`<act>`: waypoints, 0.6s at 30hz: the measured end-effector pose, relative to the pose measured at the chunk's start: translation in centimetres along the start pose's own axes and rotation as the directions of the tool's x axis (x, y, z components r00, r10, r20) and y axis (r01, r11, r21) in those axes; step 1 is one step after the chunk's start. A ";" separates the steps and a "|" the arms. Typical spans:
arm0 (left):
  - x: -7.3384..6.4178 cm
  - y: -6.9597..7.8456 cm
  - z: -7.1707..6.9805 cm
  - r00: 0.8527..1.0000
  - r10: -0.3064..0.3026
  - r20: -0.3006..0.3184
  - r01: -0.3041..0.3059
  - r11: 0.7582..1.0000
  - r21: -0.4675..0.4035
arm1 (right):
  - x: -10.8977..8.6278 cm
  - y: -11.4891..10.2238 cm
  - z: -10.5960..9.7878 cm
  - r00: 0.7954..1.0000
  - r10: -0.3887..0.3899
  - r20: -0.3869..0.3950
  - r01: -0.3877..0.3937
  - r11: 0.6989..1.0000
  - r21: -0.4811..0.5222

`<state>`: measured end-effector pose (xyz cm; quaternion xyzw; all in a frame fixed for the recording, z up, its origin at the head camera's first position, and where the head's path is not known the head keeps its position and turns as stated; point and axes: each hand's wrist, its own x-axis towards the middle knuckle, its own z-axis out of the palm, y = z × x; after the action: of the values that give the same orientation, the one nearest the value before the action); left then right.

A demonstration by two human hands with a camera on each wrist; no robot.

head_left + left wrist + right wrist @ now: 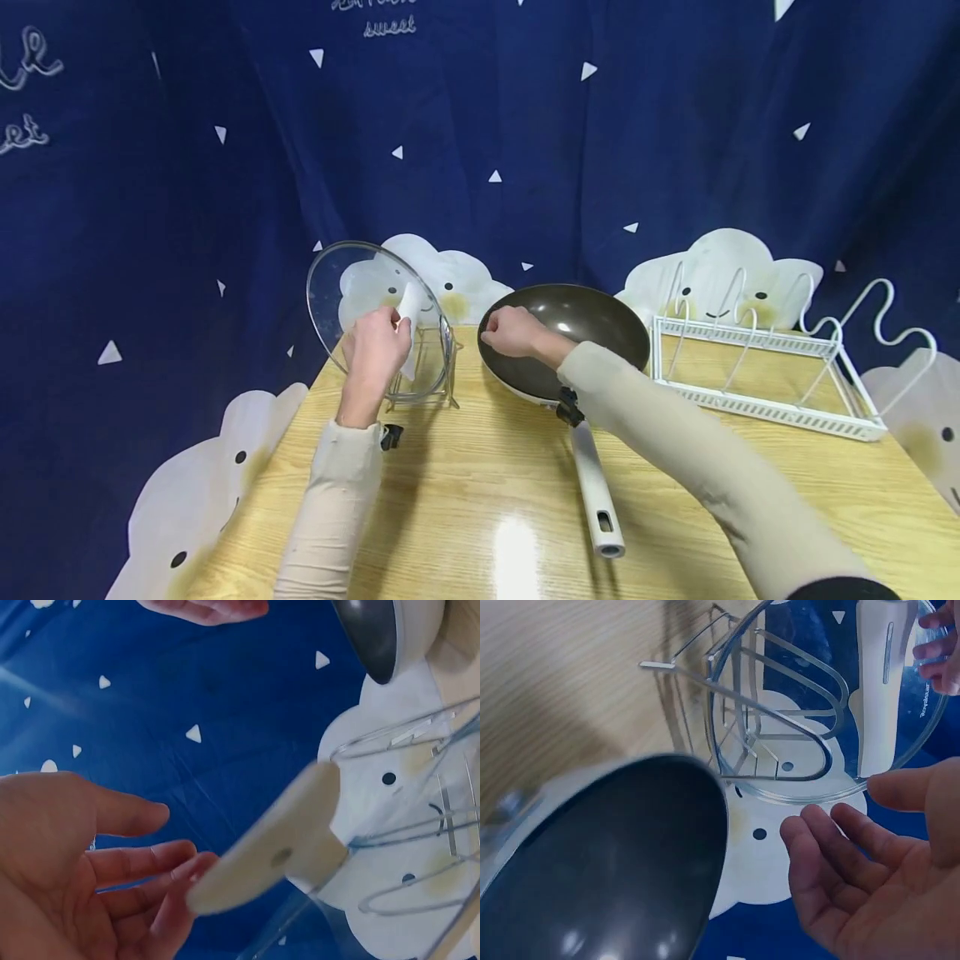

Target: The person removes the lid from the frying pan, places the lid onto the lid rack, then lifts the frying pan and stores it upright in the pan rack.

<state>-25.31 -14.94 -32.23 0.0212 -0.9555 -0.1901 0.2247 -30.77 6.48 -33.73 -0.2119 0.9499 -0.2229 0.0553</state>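
Note:
A glass lid (330, 287) with a pale bar handle (262, 847) stands on edge in a small metal wire rack (780, 724) at the left. My left hand (375, 346) is right at the handle, thumb and fingers apart, with fingertips at one end of the bar in the left wrist view. A dark-lined frying pan (600, 325) sits right of the lid, its light handle (596, 483) pointing toward me. Over the pan's left side, my right hand (516, 331) holds nothing; its fingers are loosely bent in the right wrist view (877, 870).
On the right of the wooden table (465, 500) stands a white rack (765, 421) with several wavy upright dividers, close beside the pan. A dark blue curtain (480, 108) with white triangles hangs behind, and pale cloud shapes (720, 267) show along its bottom.

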 end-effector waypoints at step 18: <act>-2.1 3.7 2.6 0.953 0.196 0.232 -0.185 0.980 -0.066 | -8.2 5.6 -0.7 0.996 -0.083 -0.034 0.081 0.995 -0.051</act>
<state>-24.44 -10.30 -33.88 -0.0988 -0.9686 -0.1897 0.1267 -25.65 14.78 -35.56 -0.2481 0.9465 -0.2051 0.0237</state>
